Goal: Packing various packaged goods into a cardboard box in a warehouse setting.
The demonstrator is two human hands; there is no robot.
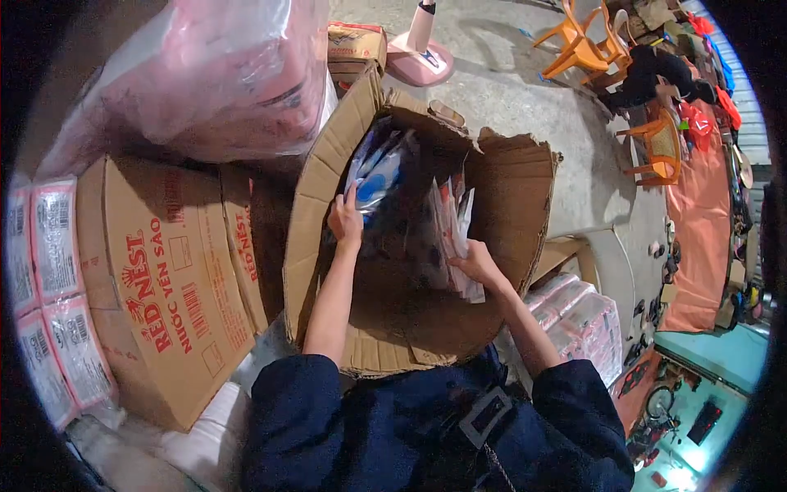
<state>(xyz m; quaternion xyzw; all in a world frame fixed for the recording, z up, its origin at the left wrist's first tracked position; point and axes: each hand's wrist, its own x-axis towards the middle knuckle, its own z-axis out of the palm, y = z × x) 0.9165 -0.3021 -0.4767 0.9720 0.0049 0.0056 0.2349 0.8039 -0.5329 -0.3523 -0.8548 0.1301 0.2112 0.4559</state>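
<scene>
Both my arms reach into a large open cardboard box [326, 184] with torn, bent upper edges. My left hand [347, 220] grips clear plastic packets with blue contents [378, 178] against the box's left inner wall. On the right side, my right hand [476, 261] holds a bunch of thin plastic packets [452, 227] with white and red on them, standing roughly on edge. The lower inside of the box is dark, and what lies at its bottom cannot be made out.
Closed cartons [166, 277] and wrapped packs [61, 246] stand at left, below a large plastic-wrapped bundle [246, 80]. More wrapped packs [578, 320] lie at right. Beyond are a pink stand base [421, 58], orange chairs [575, 46] and a person in dark clothes [655, 77].
</scene>
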